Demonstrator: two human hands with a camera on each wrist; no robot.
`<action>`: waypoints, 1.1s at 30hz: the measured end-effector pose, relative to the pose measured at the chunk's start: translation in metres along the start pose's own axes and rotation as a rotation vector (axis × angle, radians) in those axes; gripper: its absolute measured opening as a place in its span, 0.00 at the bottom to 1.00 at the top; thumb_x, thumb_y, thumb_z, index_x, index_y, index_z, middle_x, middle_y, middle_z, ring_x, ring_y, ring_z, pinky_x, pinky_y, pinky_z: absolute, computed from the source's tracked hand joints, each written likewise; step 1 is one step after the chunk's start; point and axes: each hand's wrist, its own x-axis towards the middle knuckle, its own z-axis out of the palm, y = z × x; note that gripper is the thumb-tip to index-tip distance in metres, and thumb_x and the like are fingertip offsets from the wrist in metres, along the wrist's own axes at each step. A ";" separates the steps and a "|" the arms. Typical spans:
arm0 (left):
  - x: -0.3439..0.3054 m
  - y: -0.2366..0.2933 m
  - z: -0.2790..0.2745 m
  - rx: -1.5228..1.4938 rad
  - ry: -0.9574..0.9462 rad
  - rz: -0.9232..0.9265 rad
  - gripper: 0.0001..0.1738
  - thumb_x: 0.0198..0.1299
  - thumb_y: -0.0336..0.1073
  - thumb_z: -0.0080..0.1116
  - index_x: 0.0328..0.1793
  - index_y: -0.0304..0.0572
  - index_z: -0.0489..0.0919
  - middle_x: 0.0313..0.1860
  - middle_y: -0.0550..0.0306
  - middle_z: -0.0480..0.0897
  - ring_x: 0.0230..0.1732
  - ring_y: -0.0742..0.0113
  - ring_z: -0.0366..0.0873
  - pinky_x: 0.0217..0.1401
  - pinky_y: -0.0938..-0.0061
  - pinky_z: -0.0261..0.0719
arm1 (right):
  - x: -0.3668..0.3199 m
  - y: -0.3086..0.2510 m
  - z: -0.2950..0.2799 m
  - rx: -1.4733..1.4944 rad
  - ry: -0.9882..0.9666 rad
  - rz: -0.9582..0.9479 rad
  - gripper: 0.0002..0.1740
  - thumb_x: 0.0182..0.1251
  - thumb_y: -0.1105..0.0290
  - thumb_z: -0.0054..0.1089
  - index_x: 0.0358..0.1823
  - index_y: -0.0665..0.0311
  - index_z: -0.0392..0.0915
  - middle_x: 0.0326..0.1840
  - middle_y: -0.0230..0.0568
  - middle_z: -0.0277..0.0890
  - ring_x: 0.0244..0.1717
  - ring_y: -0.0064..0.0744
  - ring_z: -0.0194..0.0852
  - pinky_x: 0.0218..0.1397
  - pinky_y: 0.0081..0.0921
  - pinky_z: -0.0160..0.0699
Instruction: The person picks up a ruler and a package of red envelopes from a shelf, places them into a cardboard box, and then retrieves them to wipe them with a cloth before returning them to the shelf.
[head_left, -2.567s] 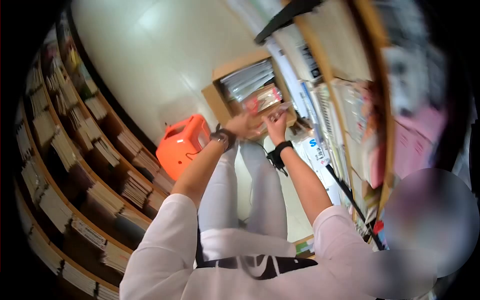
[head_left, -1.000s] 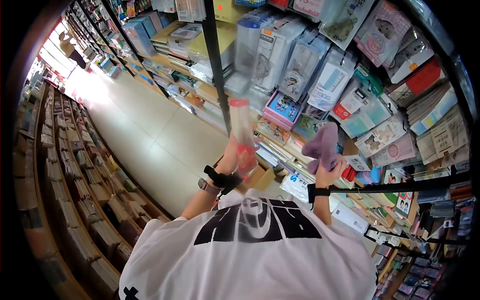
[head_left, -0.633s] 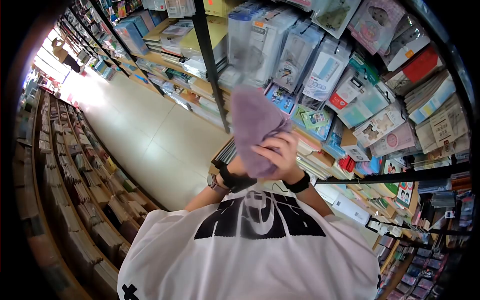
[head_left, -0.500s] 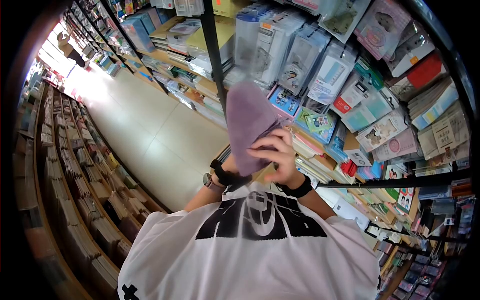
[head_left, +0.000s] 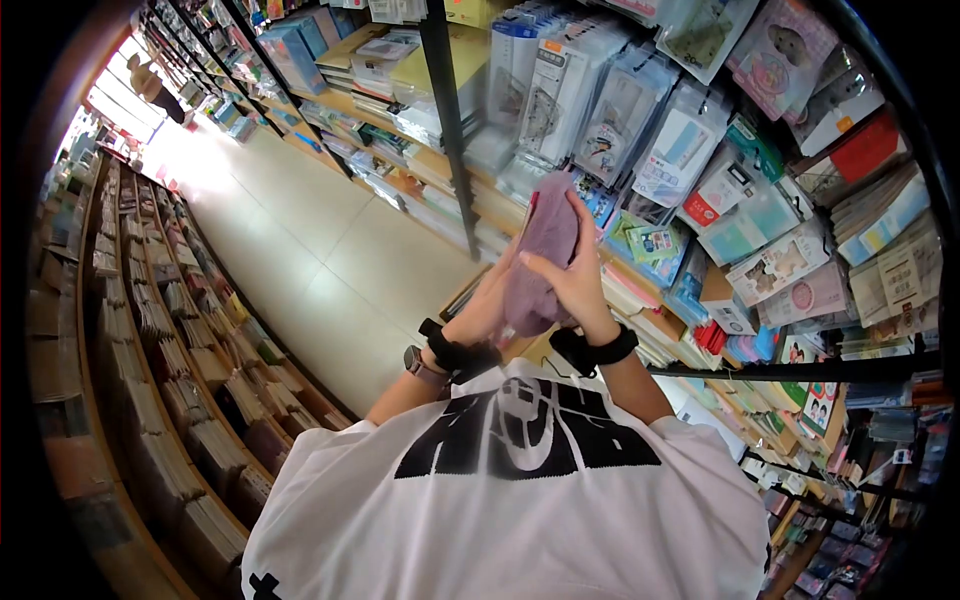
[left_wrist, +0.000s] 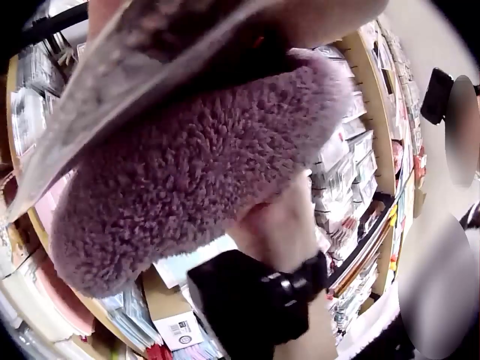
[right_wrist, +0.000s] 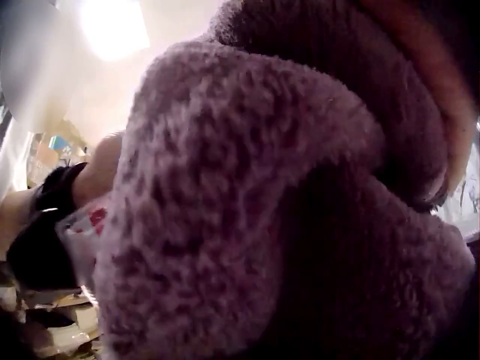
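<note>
A fluffy purple cloth is bunched in front of the chest in the head view. My right hand grips it from the right, thumb lying across its near face. My left hand holds a clear plastic packet with red print, mostly covered by the cloth. In the left wrist view the packet crosses the upper left, with the cloth pressed along it. The right wrist view is filled by the cloth, and a corner of the packet shows at its left.
At the right, a rack bears hanging plastic-packed stationery above shelves of books and pads. A black rack post stands beyond the hands. Curved rows of book shelves line the left. A person stands far down the tiled aisle.
From low over a cardboard box, the hands rose with packet and cloth. The right hand brought the cloth across onto the packet, then shifted it right, and its thumb now lies over the cloth.
</note>
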 end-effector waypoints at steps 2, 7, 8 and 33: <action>-0.003 0.011 0.009 -0.035 -0.041 0.062 0.33 0.69 0.33 0.35 0.78 0.43 0.42 0.73 0.54 0.57 0.69 0.67 0.59 0.69 0.71 0.60 | 0.008 0.012 -0.005 0.040 0.019 -0.009 0.48 0.48 0.71 0.71 0.70 0.66 0.52 0.67 0.49 0.60 0.68 0.38 0.58 0.70 0.33 0.56; -0.013 0.003 0.007 0.032 0.002 -0.046 0.32 0.70 0.37 0.35 0.77 0.41 0.43 0.71 0.54 0.58 0.66 0.68 0.60 0.64 0.72 0.64 | 0.032 0.031 -0.038 -0.023 0.233 -0.038 0.35 0.50 0.74 0.62 0.63 0.70 0.64 0.60 0.46 0.70 0.63 0.35 0.65 0.67 0.29 0.60; -0.013 0.004 0.006 0.031 -0.037 -0.042 0.34 0.70 0.37 0.34 0.78 0.45 0.38 0.74 0.56 0.53 0.69 0.68 0.56 0.64 0.72 0.64 | 0.035 0.030 -0.044 -0.070 0.324 -0.066 0.34 0.50 0.75 0.61 0.62 0.71 0.65 0.60 0.46 0.70 0.62 0.34 0.65 0.66 0.30 0.62; -0.010 0.004 -0.008 0.461 -0.081 0.041 0.36 0.69 0.36 0.37 0.76 0.30 0.38 0.77 0.45 0.45 0.77 0.61 0.41 0.76 0.72 0.39 | 0.002 -0.012 -0.022 -0.733 0.126 -0.228 0.25 0.48 0.68 0.62 0.52 0.57 0.77 0.53 0.49 0.73 0.46 0.51 0.74 0.47 0.36 0.75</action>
